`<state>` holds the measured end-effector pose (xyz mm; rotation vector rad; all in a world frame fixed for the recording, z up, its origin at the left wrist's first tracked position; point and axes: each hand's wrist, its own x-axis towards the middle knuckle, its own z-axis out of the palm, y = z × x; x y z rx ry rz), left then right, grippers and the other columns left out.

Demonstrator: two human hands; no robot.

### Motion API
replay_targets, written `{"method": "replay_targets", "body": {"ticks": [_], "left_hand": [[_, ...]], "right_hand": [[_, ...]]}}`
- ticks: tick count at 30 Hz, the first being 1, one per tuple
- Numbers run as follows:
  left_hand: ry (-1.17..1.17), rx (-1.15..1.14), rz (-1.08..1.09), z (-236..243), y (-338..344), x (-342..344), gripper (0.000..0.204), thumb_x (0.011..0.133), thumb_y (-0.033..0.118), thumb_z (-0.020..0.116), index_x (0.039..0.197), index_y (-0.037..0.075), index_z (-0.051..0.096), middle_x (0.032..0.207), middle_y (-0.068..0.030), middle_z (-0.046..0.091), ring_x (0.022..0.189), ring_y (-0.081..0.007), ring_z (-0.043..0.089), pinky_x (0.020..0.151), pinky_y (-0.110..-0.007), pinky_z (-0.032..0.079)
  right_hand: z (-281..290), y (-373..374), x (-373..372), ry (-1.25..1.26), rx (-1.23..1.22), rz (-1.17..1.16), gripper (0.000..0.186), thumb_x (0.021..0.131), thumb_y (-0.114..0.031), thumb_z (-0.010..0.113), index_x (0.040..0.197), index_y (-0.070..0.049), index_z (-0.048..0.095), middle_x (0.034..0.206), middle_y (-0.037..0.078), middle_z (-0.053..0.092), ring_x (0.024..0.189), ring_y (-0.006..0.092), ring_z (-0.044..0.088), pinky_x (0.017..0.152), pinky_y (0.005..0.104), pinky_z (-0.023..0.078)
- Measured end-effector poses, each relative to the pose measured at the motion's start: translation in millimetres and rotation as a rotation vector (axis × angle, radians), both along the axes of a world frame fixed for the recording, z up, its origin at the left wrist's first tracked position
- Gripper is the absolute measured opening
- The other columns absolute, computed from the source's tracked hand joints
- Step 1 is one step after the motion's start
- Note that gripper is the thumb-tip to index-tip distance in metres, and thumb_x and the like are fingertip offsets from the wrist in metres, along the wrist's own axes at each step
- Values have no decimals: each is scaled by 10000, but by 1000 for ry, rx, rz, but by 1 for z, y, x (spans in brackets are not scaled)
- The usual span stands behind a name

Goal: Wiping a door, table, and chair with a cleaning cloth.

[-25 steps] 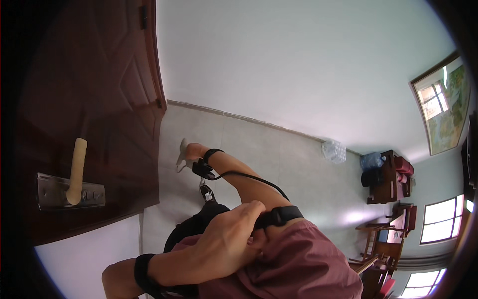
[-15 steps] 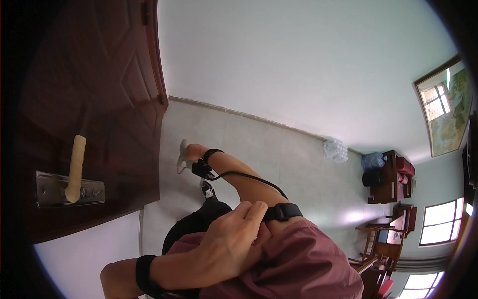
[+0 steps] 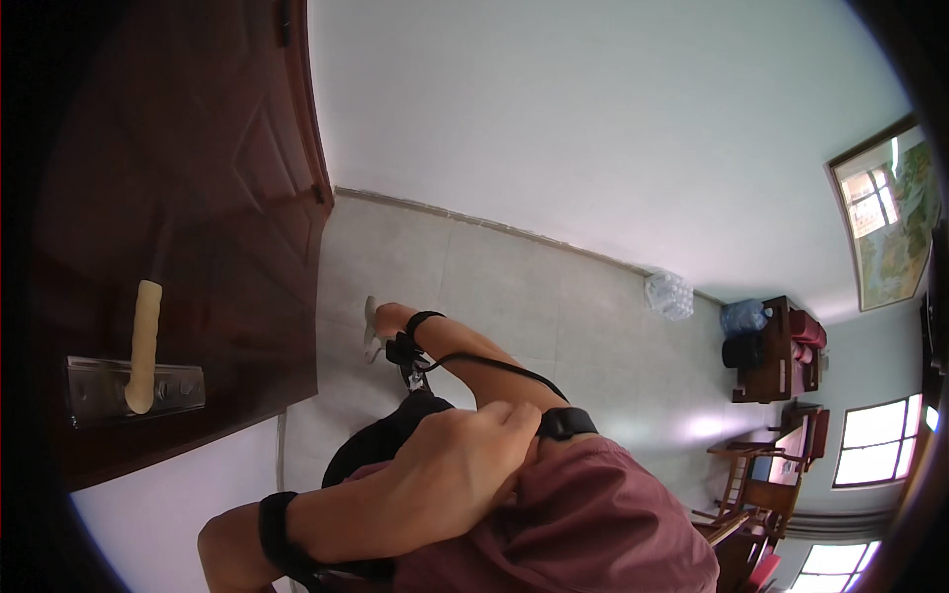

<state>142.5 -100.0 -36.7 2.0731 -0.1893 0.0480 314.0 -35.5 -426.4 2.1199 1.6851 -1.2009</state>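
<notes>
The left hand (image 3: pixel 473 450) reaches across the body, elbow bent outward, knuckles up and fingers curled at the near edge of the black strap (image 3: pixel 570 423); whether they pinch it is hidden. The strap circles the right arm, just beyond the sleeve (image 3: pixel 608 499). Past it that arm stretches out, the right hand (image 3: pixel 389 319) well apart; its grip I cannot tell.

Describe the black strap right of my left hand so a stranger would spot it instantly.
From the dark door at left, move right to the maroon fabric at bottom centre. Just above it, right of the left hand, is the black strap. Unlike the other black bands, it lies close beside the maroon.
</notes>
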Motion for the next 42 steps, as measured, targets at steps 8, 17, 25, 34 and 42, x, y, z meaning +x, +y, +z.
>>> {"method": "replay_targets", "body": {"ticks": [8,17,25,34,42], "left_hand": [[-318,136,-127,-5,29,-6,119,728,51,569,793,11,477,661,-70,499,602,-203,584,504,-277,477],[-996,1439,1431,19,124,-175,546,712,18,633,1182,16,355,1259,-179,350,1157,-294,388,948,-466,351],[-712,434,2004,-6,187,-189,516,775,192,669,1152,-85,450,1153,-180,508,1058,-256,481,935,-328,341],[-753,498,2075,-8,191,-188,515,740,161,671,1139,-87,459,1136,-190,518,1042,-277,495,918,-340,350],[-765,508,2115,-16,196,-200,484,738,140,634,1128,-87,457,1121,-191,521,1021,-294,502,910,-352,362]], "right_hand": [[17,20,-17,-197,557,534,121,695,-154,583,747,-63,645,764,105,638,769,269,628,629,352,513],[285,54,-54,907,1118,-433,428,736,-56,598,1135,-23,447,1018,108,568,937,195,541,799,324,439],[315,102,-195,347,1673,549,436,656,-90,584,1084,-66,500,1044,116,500,1011,268,462,941,386,319],[340,110,-166,591,1551,473,314,723,-114,574,1030,-51,547,943,119,556,902,228,519,862,354,377],[463,166,-21,1700,1509,-806,288,919,-215,436,1073,24,484,1007,101,556,870,147,546,765,299,441]]}}
